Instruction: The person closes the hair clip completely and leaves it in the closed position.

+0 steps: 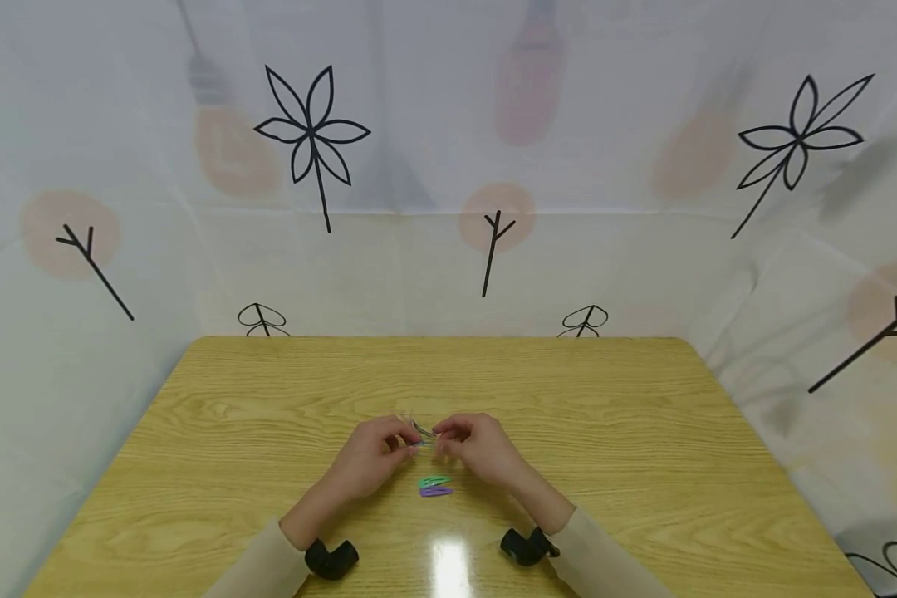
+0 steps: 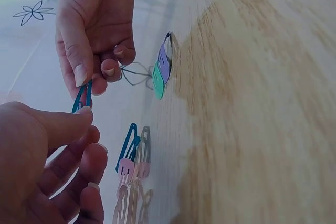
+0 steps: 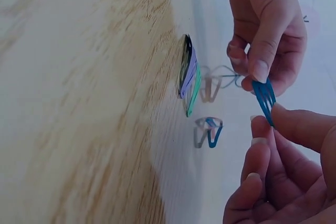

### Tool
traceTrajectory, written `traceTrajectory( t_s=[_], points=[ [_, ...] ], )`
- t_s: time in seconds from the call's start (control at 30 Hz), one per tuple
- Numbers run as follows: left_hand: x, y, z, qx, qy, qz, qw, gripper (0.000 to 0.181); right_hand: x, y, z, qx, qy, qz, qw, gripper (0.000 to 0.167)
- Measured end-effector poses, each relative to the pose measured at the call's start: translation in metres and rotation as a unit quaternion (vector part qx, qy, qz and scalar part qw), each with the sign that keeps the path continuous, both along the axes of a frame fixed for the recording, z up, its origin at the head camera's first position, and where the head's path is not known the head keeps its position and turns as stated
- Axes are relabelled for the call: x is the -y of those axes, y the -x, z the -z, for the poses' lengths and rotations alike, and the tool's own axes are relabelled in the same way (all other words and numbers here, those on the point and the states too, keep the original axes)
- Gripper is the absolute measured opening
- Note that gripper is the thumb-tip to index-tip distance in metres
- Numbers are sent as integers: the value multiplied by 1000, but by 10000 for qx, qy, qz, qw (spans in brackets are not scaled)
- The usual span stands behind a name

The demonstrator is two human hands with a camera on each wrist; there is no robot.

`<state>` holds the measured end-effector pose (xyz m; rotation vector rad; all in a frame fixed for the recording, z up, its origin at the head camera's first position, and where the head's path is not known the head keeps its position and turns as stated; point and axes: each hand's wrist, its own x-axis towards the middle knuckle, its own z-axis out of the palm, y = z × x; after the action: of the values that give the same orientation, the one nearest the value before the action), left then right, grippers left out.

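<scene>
So I'm standing here watching someone fiddle with hair clips. Their left hand (image 1: 374, 453) and right hand (image 1: 486, 448) are close together over a yellowish wood-grain table (image 1: 217, 465), and both are on the same thing: a teal-blue, teardrop-shaped snap hair clip (image 3: 261, 90). It's up off the table, right between them. The left pinches one end between thumb and finger, the right pinches the other end the same way, and the spare fingers on both are loosely curled. Can't tell if the clip is snapped or popped.

Nearer the person, just below the hands, a bright green snap hair clip (image 1: 435, 480) and a purple snap hair clip (image 1: 437, 492) lie side by side, purple closer to the body. They're tight together, no idea if one overlaps the other. There's also a little bunch on the tabletop near the hands, with a pale pink snap hair clip (image 2: 125, 168) against some blue clip loops (image 2: 123, 149); too jumbled to count.

Cream sleeves (image 1: 262, 565), a chunky black gadget (image 1: 332, 560) at each wrist, and a white cloth backdrop (image 1: 419, 274) with black line-drawn flowers (image 1: 311, 133) behind it all.
</scene>
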<state>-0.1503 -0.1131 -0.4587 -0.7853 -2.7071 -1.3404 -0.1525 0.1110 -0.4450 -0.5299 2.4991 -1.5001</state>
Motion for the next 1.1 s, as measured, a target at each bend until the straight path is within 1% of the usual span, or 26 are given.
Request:
traceTrajectory(
  t_s=[0.07,0.2,0.37,0.57,0.77,1.1],
  points=[
    [-1,0,1,64,-53,-20,10000,13,-1,0,0,-67,12,46,10000,19],
    [-2,0,1,82,-115,-32,9999,9,-3,0,1,-168,-12,84,9998,19],
    [-2,-1,0,160,-215,-49,9996,4,-4,1,3,-84,68,81,9999,19],
    [-3,0,1,206,-305,-98,9993,6,-5,1,3,64,60,108,9999,19],
    [-4,-2,-1,278,-407,-121,9987,3,-6,1,3,25,113,179,9998,19],
    [-4,-2,-1,405,-626,-99,9972,4,-7,-1,4,-25,-94,155,9998,16]
  ],
)
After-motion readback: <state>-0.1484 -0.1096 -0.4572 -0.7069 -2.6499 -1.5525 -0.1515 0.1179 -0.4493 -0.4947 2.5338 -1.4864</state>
